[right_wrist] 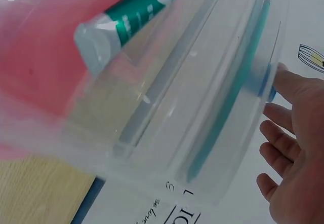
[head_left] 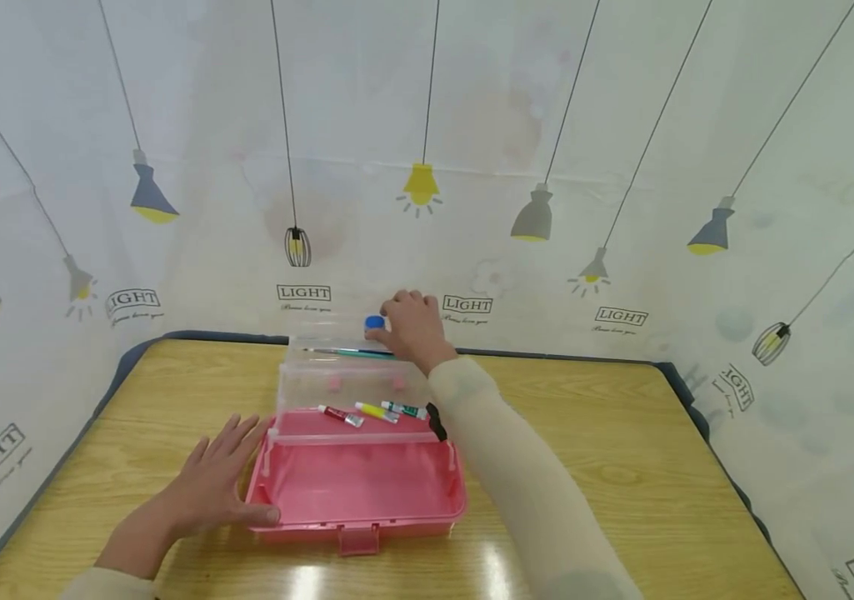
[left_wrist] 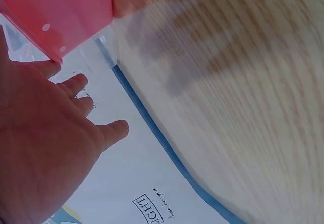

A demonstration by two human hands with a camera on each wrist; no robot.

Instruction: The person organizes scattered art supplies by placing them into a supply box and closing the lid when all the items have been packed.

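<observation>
A pink box [head_left: 355, 483] stands open on the table, with tiered clear trays [head_left: 352, 385] folded up behind it. My left hand [head_left: 209, 487] rests at the box's left side, fingers straight and spread, thumb on the front left rim. At the topmost tray, my right hand [head_left: 415, 329] pinches a small blue-capped jar [head_left: 374, 323] between thumb and index finger; the tray's wall blurs it in the right wrist view. A teal paintbrush [right_wrist: 230, 97] lies in a tray below. Dark red [head_left: 342, 416], yellow [head_left: 377, 412] and green paint tubes [head_left: 404, 409] lie in the lowest tray.
The box's front latch [head_left: 358, 540] hangs down. A black object [head_left: 436, 422] shows beside the right sleeve at the box's right edge. Behind the wooden table [head_left: 591, 450] hangs a white cloth [head_left: 367, 100] printed with lamps. Dark blue edging [head_left: 194, 335] runs along the table's back.
</observation>
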